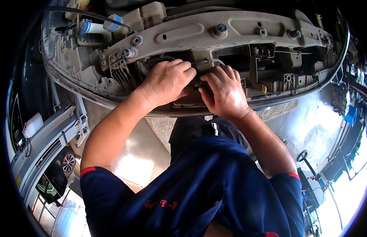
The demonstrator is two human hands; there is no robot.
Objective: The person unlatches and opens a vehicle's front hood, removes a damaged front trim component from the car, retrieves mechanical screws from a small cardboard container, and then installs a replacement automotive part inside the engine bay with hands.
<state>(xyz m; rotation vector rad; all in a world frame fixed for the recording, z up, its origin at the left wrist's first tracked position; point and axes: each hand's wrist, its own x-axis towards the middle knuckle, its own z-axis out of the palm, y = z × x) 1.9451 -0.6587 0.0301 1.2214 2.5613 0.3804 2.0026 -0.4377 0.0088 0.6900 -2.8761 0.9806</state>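
Note:
Both my hands reach into the gap between a car's dusty front crossmember (234, 24) and its bumper edge (270, 102). My left hand (169, 82) is closed, back upward, with its fingertips curled down into the dark opening. Close beside it on the right, my right hand (225, 90) is closed too, thumb and fingers pinched together. A small dark part shows between the two hands, too hidden to name. Just above the right hand, a thin grey cable (215, 60) runs behind the fingers.
Blue-capped reservoirs (85, 27) stand at the far left of the engine bay. A black hose (87, 13) crosses above them. A yellow tab (264, 88) sits right of my hands. A grey lift structure (47, 148) is at left, a wheeled stand (309, 166) at right.

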